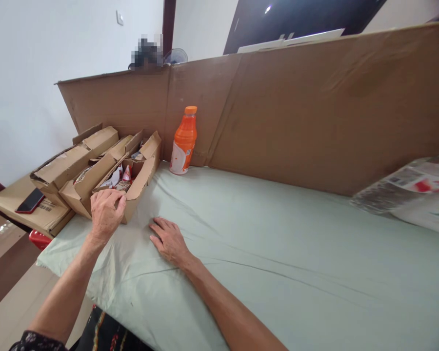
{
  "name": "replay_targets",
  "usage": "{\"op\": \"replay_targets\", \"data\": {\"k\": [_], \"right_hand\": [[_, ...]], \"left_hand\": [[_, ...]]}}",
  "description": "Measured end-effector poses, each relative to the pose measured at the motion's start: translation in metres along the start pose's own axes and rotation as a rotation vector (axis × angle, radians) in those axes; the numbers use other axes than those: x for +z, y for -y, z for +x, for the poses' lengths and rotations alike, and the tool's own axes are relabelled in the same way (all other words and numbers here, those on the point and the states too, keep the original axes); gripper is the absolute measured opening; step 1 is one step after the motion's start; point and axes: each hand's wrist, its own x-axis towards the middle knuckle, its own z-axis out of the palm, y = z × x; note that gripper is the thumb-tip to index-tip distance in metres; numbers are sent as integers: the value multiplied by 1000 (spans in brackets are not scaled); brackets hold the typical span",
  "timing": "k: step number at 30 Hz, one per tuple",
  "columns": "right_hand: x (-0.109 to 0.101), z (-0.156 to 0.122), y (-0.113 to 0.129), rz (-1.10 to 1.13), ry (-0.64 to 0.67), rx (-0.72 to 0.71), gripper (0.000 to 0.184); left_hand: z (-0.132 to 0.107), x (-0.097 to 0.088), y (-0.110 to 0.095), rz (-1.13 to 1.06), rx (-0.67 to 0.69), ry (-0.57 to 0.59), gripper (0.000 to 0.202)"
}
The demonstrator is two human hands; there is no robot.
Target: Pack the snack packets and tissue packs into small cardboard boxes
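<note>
My left hand (106, 210) rests on the near edge of an open cardboard box (141, 178), fingers curled over the rim. The box holds several small packets (120, 179) in red and white wrappers. My right hand (169, 240) lies flat on the pale green sheet (278, 263) just right of that box, fingers stretched out and holding nothing. Two more open cardboard boxes (76, 163) stand side by side to the left.
An orange drink bottle (184, 141) stands upright against a tall cardboard wall (314, 112) at the back. A printed plastic bag (413, 192) lies at the right edge. A red phone (29, 201) lies on a flat carton (40, 214) at the left. A person's head shows behind the wall.
</note>
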Motion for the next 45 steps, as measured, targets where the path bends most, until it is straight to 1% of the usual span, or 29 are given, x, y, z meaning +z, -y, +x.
{"op": "replay_targets", "data": {"k": [4, 8, 10, 13, 16, 20, 25, 32, 36, 40, 42, 43, 45], "right_hand": [[0, 0, 0, -1, 5, -1, 34], [1, 0, -1, -2, 5, -5, 34], [1, 0, -1, -3, 5, -7, 34], [1, 0, -2, -4, 7, -6, 35], [0, -1, -1, -4, 9, -4, 35], [-1, -2, 0, 0, 11, -2, 35], [0, -3, -2, 8, 13, -6, 36], [1, -7, -4, 17, 11, -4, 38], [5, -11, -8, 30, 1, -4, 39], [7, -13, -19, 167, -84, 28, 33], [1, -13, -23, 217, -107, 41, 33], [-5, -13, -23, 227, -109, 41, 35], [-24, -10, -17, 276, -166, 49, 35]], "left_hand": [[-1, -2, 3, 56, -76, -6, 19], [-3, -1, 7, 95, -171, 7, 29], [-3, 1, 10, 95, -217, 22, 31], [-3, 4, 12, 81, -235, 13, 31], [-5, 7, 13, 67, -217, -14, 30], [-18, 9, 12, 25, -144, -54, 28], [-36, 14, 11, -42, -22, -99, 34], [-50, 24, 6, -116, 92, -136, 40], [-56, 31, 2, -136, 95, -155, 43], [-58, 34, 0, -137, 66, -157, 45], [-58, 33, -1, -141, 53, -151, 44], [-58, 32, -1, -144, 52, -149, 43], [-57, 31, -1, -156, 56, -151, 44]]}}
